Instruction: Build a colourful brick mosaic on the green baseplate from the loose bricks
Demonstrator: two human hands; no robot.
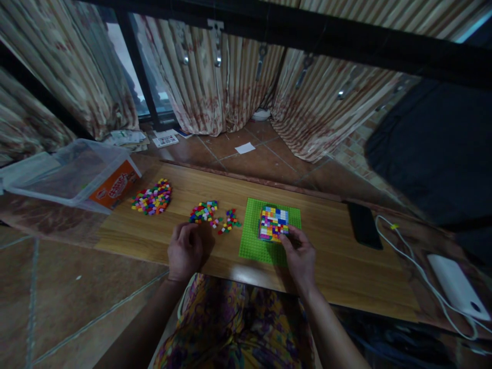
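Observation:
A colourful block of small toy bricks (273,224) stands on a green studded baseplate (251,241) on the wooden board. My right hand (301,256) is at its near right corner, thumb and forefinger closed against the bricks. Whether a separate brick sits between those fingertips is too small to tell. My left hand (185,252) hovers by the near edge of the middle brick pile (205,211), its fingers curled together. What they hold, if anything, is hidden. Several loose bricks (230,221) lie between that pile and the baseplate.
A larger brick pile (154,198) lies on the left of the wooden board (330,241). Beyond it stands a clear plastic box (77,174) with an orange label. On the right are a black phone (364,225), a white cable (418,266) and a white power bank (457,287).

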